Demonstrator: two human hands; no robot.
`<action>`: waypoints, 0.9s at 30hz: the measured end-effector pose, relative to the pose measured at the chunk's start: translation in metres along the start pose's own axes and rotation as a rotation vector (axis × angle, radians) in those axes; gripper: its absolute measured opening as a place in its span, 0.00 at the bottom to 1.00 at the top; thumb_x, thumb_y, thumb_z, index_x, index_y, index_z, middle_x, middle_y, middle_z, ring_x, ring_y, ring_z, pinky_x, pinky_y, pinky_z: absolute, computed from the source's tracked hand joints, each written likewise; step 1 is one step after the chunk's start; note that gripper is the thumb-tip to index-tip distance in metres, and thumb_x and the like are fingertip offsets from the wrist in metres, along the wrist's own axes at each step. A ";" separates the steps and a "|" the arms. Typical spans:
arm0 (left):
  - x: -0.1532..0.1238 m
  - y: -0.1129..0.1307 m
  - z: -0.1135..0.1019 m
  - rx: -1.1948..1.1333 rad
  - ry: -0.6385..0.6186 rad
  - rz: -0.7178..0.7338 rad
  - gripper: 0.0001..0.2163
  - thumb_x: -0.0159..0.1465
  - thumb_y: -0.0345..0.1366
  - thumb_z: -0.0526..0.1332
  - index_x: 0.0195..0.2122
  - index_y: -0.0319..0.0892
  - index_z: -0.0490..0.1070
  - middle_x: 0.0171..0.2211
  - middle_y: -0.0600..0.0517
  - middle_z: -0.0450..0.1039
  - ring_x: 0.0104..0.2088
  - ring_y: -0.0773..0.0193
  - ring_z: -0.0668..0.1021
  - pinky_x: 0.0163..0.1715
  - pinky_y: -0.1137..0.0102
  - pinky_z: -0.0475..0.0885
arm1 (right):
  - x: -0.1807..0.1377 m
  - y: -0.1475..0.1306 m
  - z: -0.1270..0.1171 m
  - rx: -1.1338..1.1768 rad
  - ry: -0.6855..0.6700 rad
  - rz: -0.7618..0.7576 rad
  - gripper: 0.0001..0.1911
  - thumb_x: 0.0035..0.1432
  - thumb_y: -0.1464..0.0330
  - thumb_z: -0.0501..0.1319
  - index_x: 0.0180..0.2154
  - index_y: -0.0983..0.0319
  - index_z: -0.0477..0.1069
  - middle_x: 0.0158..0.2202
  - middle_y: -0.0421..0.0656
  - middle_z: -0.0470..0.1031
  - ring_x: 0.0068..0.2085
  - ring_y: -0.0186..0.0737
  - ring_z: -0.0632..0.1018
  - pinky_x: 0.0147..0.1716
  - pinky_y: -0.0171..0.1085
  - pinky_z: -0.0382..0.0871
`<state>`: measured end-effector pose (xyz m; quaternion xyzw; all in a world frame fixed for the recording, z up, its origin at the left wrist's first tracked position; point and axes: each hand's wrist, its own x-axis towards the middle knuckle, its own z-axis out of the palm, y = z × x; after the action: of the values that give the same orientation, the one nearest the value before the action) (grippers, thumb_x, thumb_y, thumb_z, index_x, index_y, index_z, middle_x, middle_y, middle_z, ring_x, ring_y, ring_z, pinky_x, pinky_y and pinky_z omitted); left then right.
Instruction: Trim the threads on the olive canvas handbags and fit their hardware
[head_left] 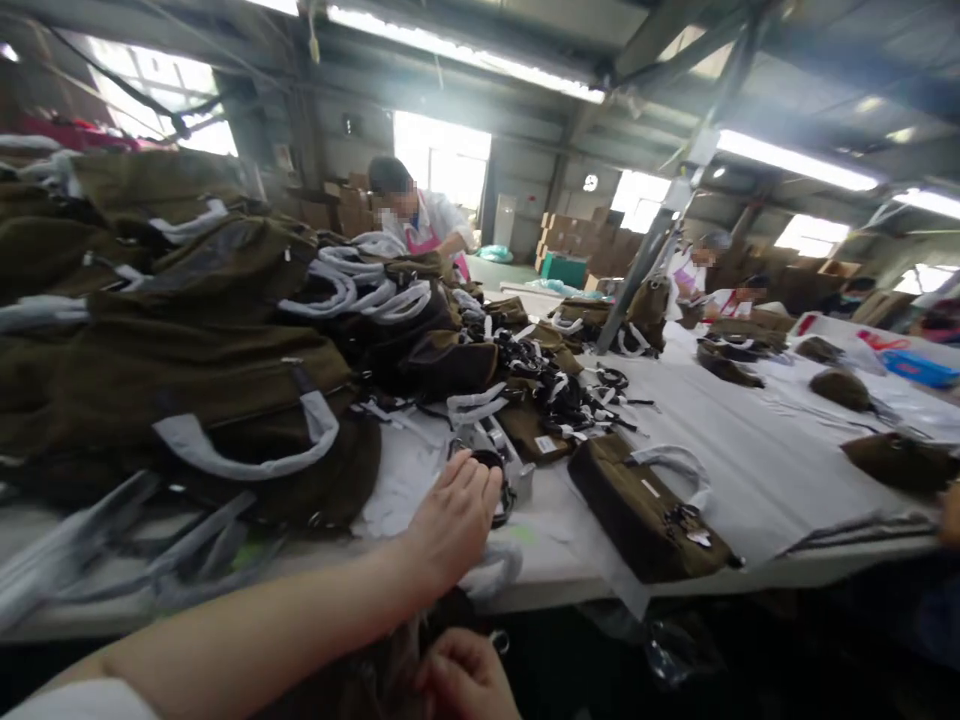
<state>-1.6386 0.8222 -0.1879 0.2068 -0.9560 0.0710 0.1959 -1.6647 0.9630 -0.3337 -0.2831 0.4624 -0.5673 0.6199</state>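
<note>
Far left: heaped olive-brown bags point(195, 360) with grey wrapped handles, stacked high on the white table point(750, 480).

My left hand point(450, 525) is stretched forward over the table edge, palm down, fingers held together and slightly curled, tips resting on a black strap roll point(495, 490) just beside a grey wrapped handle piece point(480, 420). Nothing pinched there.

Below it, at the bottom edge, my right hand point(465, 680) is closed into a loose fist around dark fabric under the table edge; I cannot tell exactly what it grips.

Right of my left hand: a single brown bag point(645, 520) lying flat near the table edge, grey handle up.

Behind: a tangle of black straps point(562, 390). A person in a pink apron point(420, 220) works at the far end.
</note>
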 end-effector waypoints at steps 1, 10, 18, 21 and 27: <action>-0.016 -0.007 -0.003 0.049 -0.021 -0.077 0.20 0.68 0.26 0.46 0.57 0.33 0.67 0.43 0.39 0.73 0.48 0.50 0.73 0.64 0.55 0.58 | -0.003 -0.001 0.005 0.020 -0.010 0.012 0.31 0.42 0.41 0.69 0.26 0.64 0.73 0.16 0.38 0.65 0.17 0.26 0.58 0.18 0.31 0.45; -0.091 -0.071 0.050 -0.058 -0.414 -0.598 0.29 0.60 0.33 0.62 0.60 0.21 0.62 0.48 0.26 0.72 0.51 0.39 0.74 0.55 0.49 0.64 | -0.004 -0.013 0.036 -0.138 -0.124 0.057 0.25 0.54 0.49 0.68 0.31 0.67 0.77 0.20 0.38 0.70 0.20 0.26 0.61 0.22 0.30 0.49; -0.133 -0.133 0.028 -0.229 -0.327 -0.407 0.20 0.62 0.34 0.57 0.55 0.36 0.72 0.62 0.39 0.64 0.64 0.50 0.65 0.66 0.59 0.58 | 0.001 -0.019 0.048 -0.118 -0.013 0.101 0.26 0.51 0.47 0.68 0.30 0.66 0.75 0.17 0.35 0.66 0.17 0.24 0.54 0.19 0.30 0.44; -0.141 -0.154 0.026 -0.228 -0.354 -0.364 0.18 0.59 0.29 0.57 0.49 0.35 0.77 0.59 0.38 0.68 0.61 0.45 0.68 0.64 0.54 0.60 | 0.007 -0.020 0.053 -0.135 -0.014 0.084 0.25 0.53 0.48 0.67 0.30 0.66 0.75 0.18 0.36 0.66 0.18 0.25 0.56 0.19 0.30 0.46; -0.146 -0.156 0.036 -0.251 -0.373 -0.329 0.12 0.61 0.34 0.58 0.42 0.37 0.77 0.47 0.40 0.73 0.51 0.46 0.72 0.55 0.55 0.67 | 0.014 -0.022 0.063 -0.329 -0.019 -0.054 0.19 0.61 0.54 0.62 0.32 0.65 0.75 0.19 0.36 0.65 0.21 0.28 0.62 0.23 0.30 0.55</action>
<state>-1.4629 0.7266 -0.2712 0.3429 -0.9304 -0.1198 0.0495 -1.6190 0.9341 -0.2923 -0.3986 0.5353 -0.4975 0.5541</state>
